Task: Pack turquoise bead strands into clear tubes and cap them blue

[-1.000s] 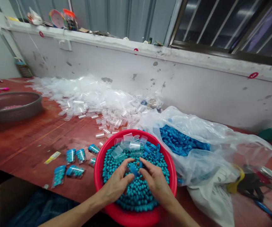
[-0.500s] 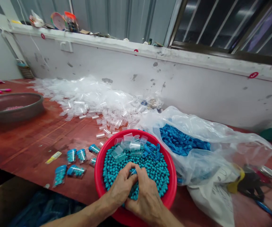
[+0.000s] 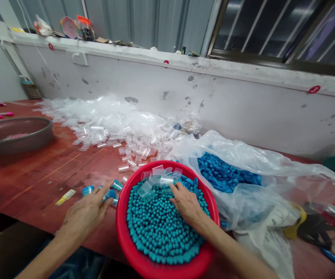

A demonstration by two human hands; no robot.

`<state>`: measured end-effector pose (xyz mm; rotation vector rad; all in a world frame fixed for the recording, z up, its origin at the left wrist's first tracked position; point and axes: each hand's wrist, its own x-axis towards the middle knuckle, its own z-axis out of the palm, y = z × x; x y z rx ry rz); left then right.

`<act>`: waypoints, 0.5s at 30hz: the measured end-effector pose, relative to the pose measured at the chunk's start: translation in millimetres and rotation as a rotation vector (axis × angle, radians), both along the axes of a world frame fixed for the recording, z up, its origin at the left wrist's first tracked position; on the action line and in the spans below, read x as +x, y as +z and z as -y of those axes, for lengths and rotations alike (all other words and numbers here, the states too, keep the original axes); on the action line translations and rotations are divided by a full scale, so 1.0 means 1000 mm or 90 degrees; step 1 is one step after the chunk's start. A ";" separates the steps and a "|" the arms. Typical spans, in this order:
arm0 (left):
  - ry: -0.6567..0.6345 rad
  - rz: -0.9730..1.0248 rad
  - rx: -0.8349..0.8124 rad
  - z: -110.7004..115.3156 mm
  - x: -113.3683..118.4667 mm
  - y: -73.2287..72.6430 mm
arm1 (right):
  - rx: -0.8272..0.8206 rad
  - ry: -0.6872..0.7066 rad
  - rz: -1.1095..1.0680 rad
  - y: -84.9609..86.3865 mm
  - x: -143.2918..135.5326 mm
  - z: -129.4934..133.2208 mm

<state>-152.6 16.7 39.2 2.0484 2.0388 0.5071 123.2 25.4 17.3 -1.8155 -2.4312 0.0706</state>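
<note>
My left hand [image 3: 86, 212] is over the table left of the red basin, fingers closed on a small clear container with a blue cap [image 3: 108, 194]. Other blue-capped containers of beads, such as one [image 3: 117, 185] by the rim, lie around it, some hidden by the hand. My right hand [image 3: 187, 204] reaches into the red basin [image 3: 122, 228], fingers a little apart, beside the clear empty containers [image 3: 166, 180] and loose blue caps [image 3: 195, 186]. Turquoise beads [image 3: 161, 228] fill the basin beneath them.
A large heap of clear containers [image 3: 112, 120] runs along the wall. Right of the basin, a plastic bag [image 3: 289, 170] holds many blue caps [image 3: 228, 174]. A yellow-and-clear piece [image 3: 65, 197] lies near the table's front edge; a grey basin [image 3: 16, 141] stands far left.
My hands were together over the basin around a small container. They have parted: the left went left to the filled containers with it, the right moved up and right to the clear containers.
</note>
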 end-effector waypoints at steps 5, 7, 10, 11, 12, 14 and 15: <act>-0.050 0.120 0.072 0.000 0.025 0.003 | -0.015 0.005 0.034 -0.009 0.000 -0.020; -0.105 0.317 -0.108 0.002 0.054 -0.002 | -0.011 0.007 -0.012 -0.009 0.000 -0.012; -0.072 0.584 -0.379 0.003 0.094 -0.013 | -0.083 0.015 -0.294 -0.007 -0.003 0.010; -0.059 0.652 -0.418 0.003 0.104 -0.017 | -0.139 0.010 -0.414 -0.008 -0.005 0.018; -0.053 0.708 -0.434 0.004 0.112 -0.021 | -0.203 -0.002 -0.516 -0.009 -0.007 0.025; -0.055 0.798 -0.439 0.006 0.122 -0.028 | -0.306 -0.043 -0.641 -0.014 -0.010 0.035; -0.057 0.838 -0.448 0.007 0.125 -0.030 | -0.341 -0.065 -0.677 -0.017 -0.011 0.038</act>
